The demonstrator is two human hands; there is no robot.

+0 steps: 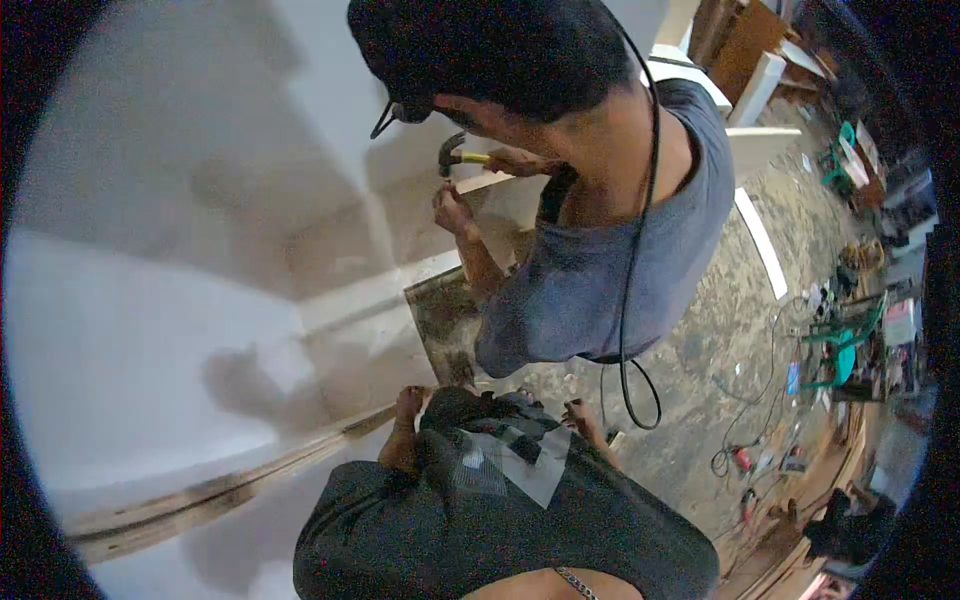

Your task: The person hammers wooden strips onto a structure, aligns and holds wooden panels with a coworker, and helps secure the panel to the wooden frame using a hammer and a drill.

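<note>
My left hand point(410, 402) is at the end of a long wooden edge strip point(250, 482) on a white panel. Its fingers look curled there, small and partly blurred. On the other side of my dark shirt point(500, 500), my right hand point(578, 414) is held low with bent fingers. What it holds, if anything, is too small to make out. In front of me a co-worker in a grey shirt point(630, 270) grips a claw hammer point(453, 156) with a yellow handle. The co-worker's other hand point(453, 208) is pinched just below the hammer head, against the pale panel.
A large white panel point(130, 350) fills the left side. Cables point(765, 420) and red tools point(741, 458) lie on the stained floor point(700, 390). A white strip point(762, 245), green chairs point(845, 355) and wooden boards point(800, 555) are at right.
</note>
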